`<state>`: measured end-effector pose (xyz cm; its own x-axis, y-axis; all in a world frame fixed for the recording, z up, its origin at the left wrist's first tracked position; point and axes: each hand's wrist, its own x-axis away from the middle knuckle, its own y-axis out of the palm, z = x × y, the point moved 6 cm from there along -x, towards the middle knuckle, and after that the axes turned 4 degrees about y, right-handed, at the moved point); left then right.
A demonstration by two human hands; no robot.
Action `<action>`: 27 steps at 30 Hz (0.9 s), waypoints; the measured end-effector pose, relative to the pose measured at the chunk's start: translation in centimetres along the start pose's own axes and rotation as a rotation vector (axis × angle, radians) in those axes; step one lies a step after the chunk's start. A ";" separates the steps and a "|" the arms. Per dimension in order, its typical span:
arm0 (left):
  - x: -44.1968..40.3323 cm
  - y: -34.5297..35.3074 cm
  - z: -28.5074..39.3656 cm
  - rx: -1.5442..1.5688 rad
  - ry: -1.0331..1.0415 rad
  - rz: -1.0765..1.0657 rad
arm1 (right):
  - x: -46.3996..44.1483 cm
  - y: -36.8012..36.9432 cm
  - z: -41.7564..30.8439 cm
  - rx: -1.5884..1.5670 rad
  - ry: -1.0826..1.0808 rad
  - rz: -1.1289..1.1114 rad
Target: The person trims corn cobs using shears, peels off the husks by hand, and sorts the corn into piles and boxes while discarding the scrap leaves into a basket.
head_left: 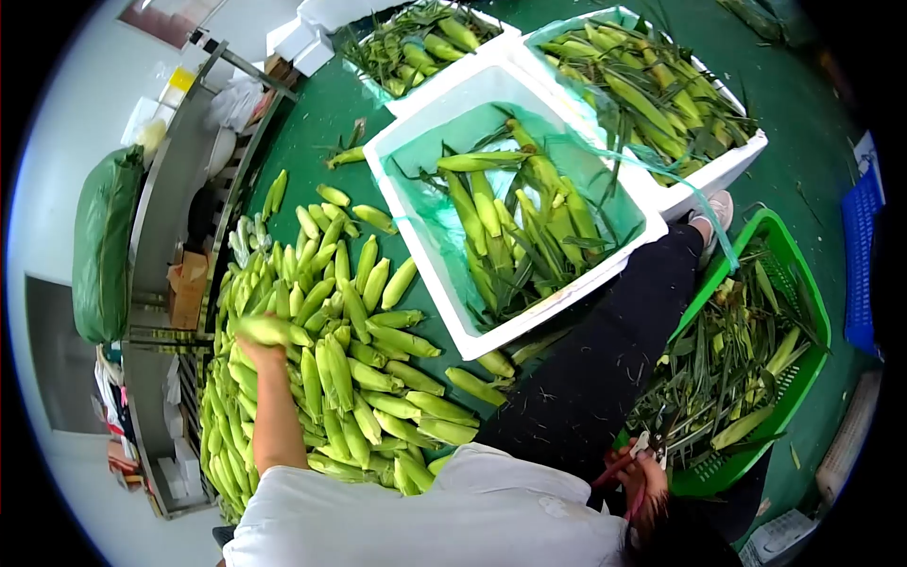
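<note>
My left hand (261,353) reaches out over a large pile of green-husked corn (354,378) on the floor. Its fingers are closed around an ear of corn (274,331), somewhat blurred. Down at the lower right, my right hand (650,477) grips red-handled pruning shears (619,465), beside the near edge of a green plastic crate (814,293). The crate holds cut stalks, leaves and husk trimmings. In front of me stands a white foam box (420,257) lined with green plastic, with several untrimmed ears of corn (487,213) inside.
Two more foam boxes, one at the back (505,42) and one at the right (727,163), are heaped with leafy corn. A metal shelf (156,227) runs along the left wall beside a green sack (104,250). A blue crate (862,260) stands far right. My leg (590,350) stretches between box and crate.
</note>
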<state>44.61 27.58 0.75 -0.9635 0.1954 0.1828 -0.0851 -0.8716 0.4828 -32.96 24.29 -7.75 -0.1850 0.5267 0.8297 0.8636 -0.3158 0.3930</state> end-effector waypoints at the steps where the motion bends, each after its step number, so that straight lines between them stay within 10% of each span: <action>1: -0.9 -1.7 2.2 0.113 0.166 0.175 | -0.3 -0.7 0.2 0.006 0.023 0.021; 3: -1.4 0.9 -0.7 0.167 0.223 0.201 | -0.4 -2.8 0.6 -0.048 0.063 0.036; 10: 10.0 29.0 -36.0 -0.663 -0.214 -0.847 | 1.3 -1.8 -0.8 0.048 0.161 0.199; 13: 6.4 29.4 -51.4 -1.477 0.480 -0.820 | 1.1 -4.0 -0.9 0.038 0.157 0.236; 14: 4.6 28.2 -55.0 -1.566 0.358 -0.733 | 1.1 -4.6 -0.8 0.034 0.155 0.248; 17: 5.2 27.5 -57.0 -1.774 0.053 -0.580 | 1.1 -6.2 -1.1 0.007 0.149 0.282; 22: -1.6 24.6 -63.1 -1.862 -0.193 -0.923 | 0.8 -7.1 -0.8 -0.010 0.132 0.290; 27: 7.3 23.8 -55.5 -1.193 -0.770 -0.593 | -0.4 -7.2 -2.4 0.077 0.000 0.189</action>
<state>21.48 -16.67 -33.95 -0.3904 0.4836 0.7834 -0.9056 -0.3551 -0.2321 -40.23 24.43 -9.94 -0.0161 0.4639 0.8857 0.9162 -0.3478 0.1988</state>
